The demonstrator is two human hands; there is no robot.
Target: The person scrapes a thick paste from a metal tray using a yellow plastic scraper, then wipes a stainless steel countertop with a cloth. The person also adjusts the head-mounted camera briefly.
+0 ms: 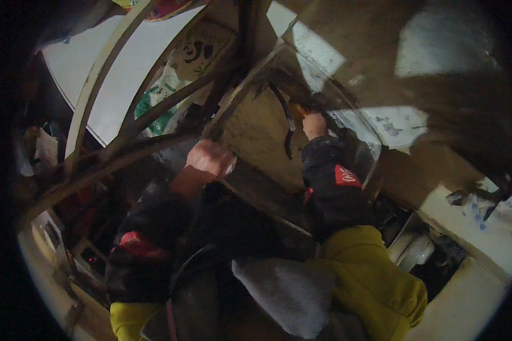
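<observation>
My left hand (209,157) is closed at the near left rim of an open, box-like container (256,140) with a brown bottom. Inside it, my right hand (315,125) grips a small orange object (299,109), mostly covered by the fingers. Just left of that hand lies a thin, dark, curved strip (288,123), its kind too blurred to tell. Both forearms wear dark sleeve covers with red patches over yellow sleeves.
A pale curved bar (100,68) crosses in front of a white panel (158,38) at upper left. Near it are a green and white plastic bag (160,104) and a printed carton (202,51). Light patches fall on the brown floor (367,89). White round dishes (414,247) stand at lower right.
</observation>
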